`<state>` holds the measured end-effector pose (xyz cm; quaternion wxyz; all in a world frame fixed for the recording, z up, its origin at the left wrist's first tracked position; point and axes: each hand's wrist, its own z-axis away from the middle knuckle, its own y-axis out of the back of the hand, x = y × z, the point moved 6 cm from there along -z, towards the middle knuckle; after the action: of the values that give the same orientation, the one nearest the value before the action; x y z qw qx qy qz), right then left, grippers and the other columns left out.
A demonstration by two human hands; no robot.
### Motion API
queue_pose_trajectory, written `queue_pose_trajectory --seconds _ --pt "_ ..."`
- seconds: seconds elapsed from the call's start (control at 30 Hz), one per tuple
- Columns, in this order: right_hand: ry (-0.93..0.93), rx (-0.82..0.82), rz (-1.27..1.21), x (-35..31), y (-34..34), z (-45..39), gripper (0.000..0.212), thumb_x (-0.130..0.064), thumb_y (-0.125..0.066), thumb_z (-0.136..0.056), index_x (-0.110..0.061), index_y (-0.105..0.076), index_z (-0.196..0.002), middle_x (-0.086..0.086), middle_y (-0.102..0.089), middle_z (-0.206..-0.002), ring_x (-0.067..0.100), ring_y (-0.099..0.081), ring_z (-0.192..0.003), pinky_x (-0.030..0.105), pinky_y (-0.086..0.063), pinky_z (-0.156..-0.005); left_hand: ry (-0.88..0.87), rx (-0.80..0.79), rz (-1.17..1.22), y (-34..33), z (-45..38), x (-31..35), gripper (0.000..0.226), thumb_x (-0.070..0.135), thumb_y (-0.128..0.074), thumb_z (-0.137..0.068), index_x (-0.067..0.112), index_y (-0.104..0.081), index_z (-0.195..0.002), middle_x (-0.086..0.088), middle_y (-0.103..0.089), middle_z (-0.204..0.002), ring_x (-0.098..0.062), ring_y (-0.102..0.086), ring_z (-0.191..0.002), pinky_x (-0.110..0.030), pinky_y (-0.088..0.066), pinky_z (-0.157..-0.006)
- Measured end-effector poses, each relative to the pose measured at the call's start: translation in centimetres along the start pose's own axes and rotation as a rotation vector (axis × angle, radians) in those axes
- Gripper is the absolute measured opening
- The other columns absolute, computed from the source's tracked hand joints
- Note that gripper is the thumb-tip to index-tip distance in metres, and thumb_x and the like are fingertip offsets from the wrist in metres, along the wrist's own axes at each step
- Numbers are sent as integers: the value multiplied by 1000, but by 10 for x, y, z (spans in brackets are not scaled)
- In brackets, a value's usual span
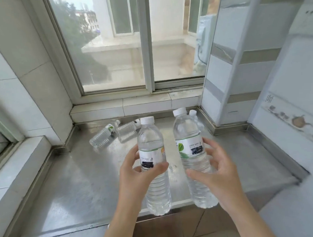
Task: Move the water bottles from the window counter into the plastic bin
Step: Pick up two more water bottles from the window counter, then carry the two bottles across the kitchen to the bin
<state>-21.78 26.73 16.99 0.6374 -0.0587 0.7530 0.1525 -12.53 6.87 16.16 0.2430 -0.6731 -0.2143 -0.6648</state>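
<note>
Right now, two clear water bottles held upright above near edge of steel desk, one per hand. Left hand wrapped round left bottle at label height, thumb across front of label, fingers behind; white cap up, base hanging past desk's near edge. Right hand curled round right bottle w/ thumb low on near side & fingertips on far-right side of label; grip looser-looking, palm partly off the plastic, bottle tilted slightly left at top. Both bottles full of clear liquid, white labels w/ green leaf mark & dark print.

Behind right bottle, another bottle mostly hidden, only cap & shoulder showing; can't tell if standing on desk or not. Far left on desk, two more bottles lying on their sides: outer one w/ cap pointing far-right, and second one just beside it, cap also toward far-right; touching or nearly so, can't tell which.

Sliding window at far side, tiled sill below it, tiled walls left & right. Plastic bin not in view.
</note>
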Motion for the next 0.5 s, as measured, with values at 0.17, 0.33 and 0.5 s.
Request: queue_pose_trajectory --seconds 0.17,0.33,0.5 --pt "-16 113 72 -7 54 48 85 -16 -91 -52 -53 -54 -119 -15 -65 -114 4 -59 -106 30 -48 -86 6 -164 14 -47 28 2 65 10 -93 -55 34 -70 -111 1 -74 -105 -17 -76 -79 -26 -58 -65" --pt "-39 316 67 -7 117 100 87 -29 -87 -43 -50 -53 -120 -14 -65 -116 11 -63 -103 46 -53 -86 14 -349 8 -105 62 5 65 14 -91 -53 29 -70 -112 1 -75 -104 -19 -76 -81 -25 -57 -64" --pt "-61 536 58 -9 192 171 84 -12 -88 -46 -50 -58 -114 -13 -67 -109 2 -65 -91 34 -55 -78 32 -543 -12 -173 118 5 72 30 -90 -43 36 -69 -112 5 -75 -104 -18 -75 -85 -38 -60 -77"
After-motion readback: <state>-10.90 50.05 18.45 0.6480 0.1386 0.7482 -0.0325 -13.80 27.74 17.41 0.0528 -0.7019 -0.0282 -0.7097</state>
